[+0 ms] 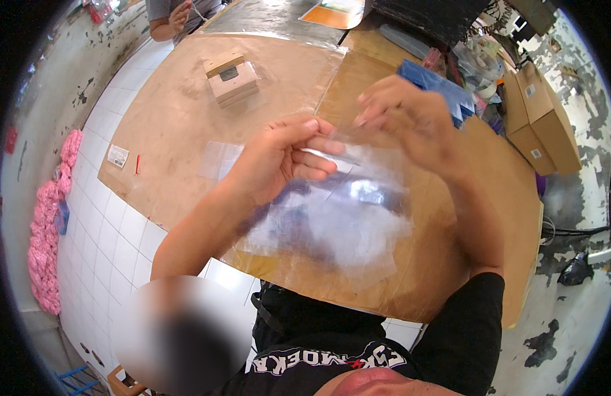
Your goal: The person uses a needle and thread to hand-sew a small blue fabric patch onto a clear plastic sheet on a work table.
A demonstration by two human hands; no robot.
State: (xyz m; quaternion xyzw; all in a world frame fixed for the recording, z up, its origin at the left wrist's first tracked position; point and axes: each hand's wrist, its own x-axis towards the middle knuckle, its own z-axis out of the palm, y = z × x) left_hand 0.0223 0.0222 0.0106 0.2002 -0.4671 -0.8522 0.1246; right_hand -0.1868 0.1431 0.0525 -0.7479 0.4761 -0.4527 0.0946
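Above the near middle of the table, my left hand (289, 152) has its thumb pressed to the forefinger on the edge of a clear plastic bag (345, 135); the other fingers are loosely curled. To its right is my right hand (411, 122), fingers bent toward the bag and smeared by motion. Whether it grips the film cannot be told. Below both hands lies a loose, shiny heap of clear plastic bags (358, 231), and a few more flat clear bags (219, 158) lie left of my left wrist.
A small stack of brown cardboard pieces (233, 82) sits farther back on the table (167, 112). Blue packets (437, 89) and cardboard boxes (540, 119) stand at the right. A white label (118, 156) lies near the left edge. Another person's hand (180, 16) shows at the far left.
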